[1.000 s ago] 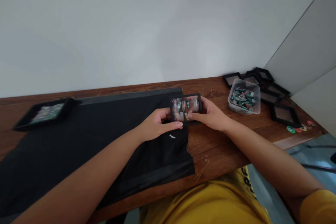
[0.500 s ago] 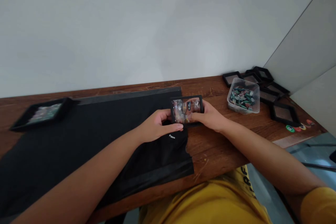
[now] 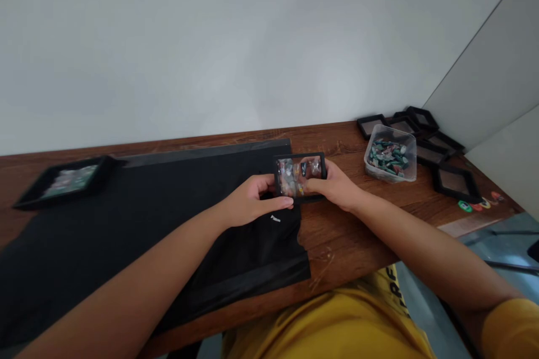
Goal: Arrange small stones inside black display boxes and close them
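Between both hands is a small black display frame (image 3: pixel 300 199) with a clear, see-through window; several small pieces, some glossy, show inside it. My left hand (image 3: pixel 256 202) grips its left side, the thumb lying along the lower left corner. On the other side my right hand (image 3: pixel 337 186) holds the right edge, with its thumb across the window and fingers visible through it. The frame is held above the right edge of a black cloth (image 3: pixel 202 213). A small white scrap (image 3: pixel 275 219) lies on the cloth just below the left thumb.
To the right stands a clear plastic tub (image 3: pixel 391 176) of green and reddish pieces. Several black frames, one of them near the front (image 3: pixel 457 182), lie around it. Colourful round pieces (image 3: pixel 465 206) sit near the table edge. A larger black tray-like frame (image 3: pixel 63 185) is at far left.
The held frame tilts very slightly, so the pieces in its window show a little more clearly. Both hands keep their hold in nearly the same place.
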